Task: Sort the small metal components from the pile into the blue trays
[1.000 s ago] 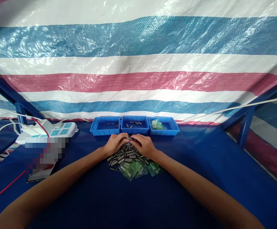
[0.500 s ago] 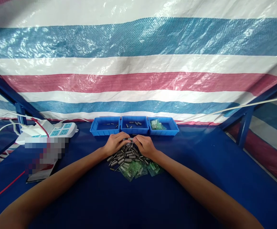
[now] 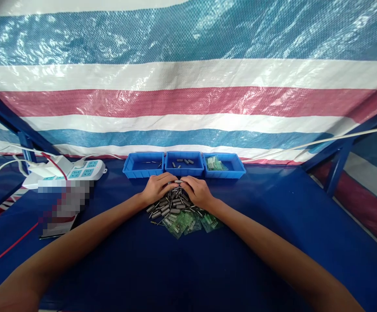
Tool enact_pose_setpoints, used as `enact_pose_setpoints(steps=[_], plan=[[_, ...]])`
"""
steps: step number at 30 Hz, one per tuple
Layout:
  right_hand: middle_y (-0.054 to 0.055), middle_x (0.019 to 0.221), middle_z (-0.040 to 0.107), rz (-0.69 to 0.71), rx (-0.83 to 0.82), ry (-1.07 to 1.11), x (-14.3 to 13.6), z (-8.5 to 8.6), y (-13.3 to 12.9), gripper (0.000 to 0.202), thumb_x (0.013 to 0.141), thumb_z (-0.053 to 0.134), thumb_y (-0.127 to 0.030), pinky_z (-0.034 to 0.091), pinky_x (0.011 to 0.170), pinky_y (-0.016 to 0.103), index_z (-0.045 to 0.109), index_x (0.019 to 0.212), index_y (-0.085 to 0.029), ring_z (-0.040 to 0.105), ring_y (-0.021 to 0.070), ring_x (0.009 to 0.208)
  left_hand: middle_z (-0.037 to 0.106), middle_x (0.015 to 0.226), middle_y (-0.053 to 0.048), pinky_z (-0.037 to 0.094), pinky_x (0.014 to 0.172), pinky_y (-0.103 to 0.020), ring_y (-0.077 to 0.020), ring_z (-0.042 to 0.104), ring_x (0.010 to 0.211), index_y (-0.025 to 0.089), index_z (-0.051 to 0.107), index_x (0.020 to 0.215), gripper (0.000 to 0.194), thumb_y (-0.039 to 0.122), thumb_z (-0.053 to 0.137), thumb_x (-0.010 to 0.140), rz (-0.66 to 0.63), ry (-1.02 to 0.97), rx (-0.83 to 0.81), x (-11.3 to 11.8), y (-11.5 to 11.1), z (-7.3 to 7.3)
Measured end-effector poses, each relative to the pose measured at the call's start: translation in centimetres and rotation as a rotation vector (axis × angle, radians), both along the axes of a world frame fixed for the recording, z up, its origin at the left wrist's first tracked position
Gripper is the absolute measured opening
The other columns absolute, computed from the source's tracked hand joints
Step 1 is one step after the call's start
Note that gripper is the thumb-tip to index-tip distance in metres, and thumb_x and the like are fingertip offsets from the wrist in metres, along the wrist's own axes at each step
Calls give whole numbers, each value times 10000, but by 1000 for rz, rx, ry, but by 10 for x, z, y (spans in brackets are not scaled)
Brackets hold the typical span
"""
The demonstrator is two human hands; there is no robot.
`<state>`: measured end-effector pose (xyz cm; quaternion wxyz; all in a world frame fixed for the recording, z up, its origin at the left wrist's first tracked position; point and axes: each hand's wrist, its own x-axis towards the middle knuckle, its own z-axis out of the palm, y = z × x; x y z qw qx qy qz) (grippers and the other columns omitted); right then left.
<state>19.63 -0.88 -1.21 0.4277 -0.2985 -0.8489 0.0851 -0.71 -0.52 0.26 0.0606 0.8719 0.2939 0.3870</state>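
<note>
Above the far edge of a pile of small parts [image 3: 176,204], my left hand [image 3: 157,189] and my right hand [image 3: 199,192] meet with fingers bent and closed. A small grey cylindrical piece [image 3: 178,181] is pinched between their fingertips, partly covered by them. Dark grey cylinders and thin metal pins make up the pile. Clear green-tinted bags [image 3: 183,222] of small parts lie along its near side. Just beyond my hands stand three blue bins: the left bin [image 3: 143,174] holds thin pins, the middle bin [image 3: 184,172] several grey cylinders, the right bin [image 3: 225,174] a green-tinted bag.
On the left of the blue table [image 3: 175,273] sits a white power strip [image 3: 94,170] with plugs and cables. A flat dark-edged object [image 3: 58,229], partly pixelated, lies in front of it. Behind the table hangs a striped plastic sheet [image 3: 188,102], with blue metal frame bars [image 3: 339,167] at the sides.
The whole view has tilted slightly, so the table and bins appear higher. Both hands stay together over the pile's far edge, fingertips still on the grey piece.
</note>
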Motion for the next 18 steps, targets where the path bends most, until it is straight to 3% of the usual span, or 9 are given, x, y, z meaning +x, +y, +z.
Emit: enact_pose_setpoints(steps=[8,13,18], plan=[[72,794,657,-19,24,-48,0,-3,2,302,987,330,-309,420,610,246,579,907,-158,608,167,700,677,954,-67,507,705,-212,-142,649,862,166,615,1038,189,257,586,875,-17,-25,59,-1,2,-5],[23,625,551,-19,7,-77,0,-2,2,378,995,295,-326,328,536,235,503,720,-172,485,122,537,686,935,-65,498,668,-200,-140,654,846,164,619,1025,189,276,582,878,-22,-20,70,-1,2,-5],[1,579,491,-25,-3,-77,0,0,2,385,996,283,-305,303,533,231,440,667,-183,437,110,510,681,876,-67,472,608,-189,-128,642,761,145,623,946,181,307,579,877,-29,-5,61,0,2,-3]])
